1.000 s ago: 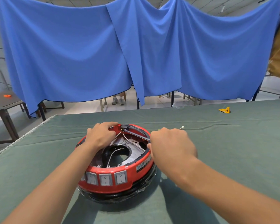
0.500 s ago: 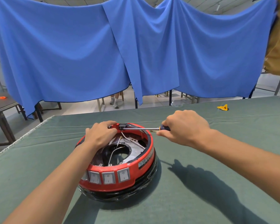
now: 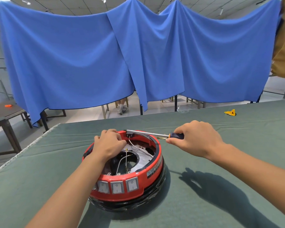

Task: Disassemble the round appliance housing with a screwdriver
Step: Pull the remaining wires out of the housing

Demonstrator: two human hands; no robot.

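A round red appliance housing (image 3: 153, 170) with a black base lies open side up on the green table, three grey rocker switches on its near wall and white wires inside. My left hand (image 3: 108, 145) rests on its far-left rim, fingers curled over the edge. My right hand (image 3: 196, 139) grips the dark blue and orange handle of a screwdriver (image 3: 148, 133). The metal shaft runs almost level to the left, its tip against a black part at the housing's far rim.
The green cloth table (image 3: 220, 186) reaches to a far edge. A small yellow object (image 3: 230, 112) lies far right on it. Blue curtains (image 3: 138, 55) hang behind. A dark side table (image 3: 5, 116) stands at the left; a seated person's feet show under the curtain.
My right hand has swung out from over the housing to its right, laying the screwdriver nearly level, then drew slightly further right. My left hand has stayed on the rim.
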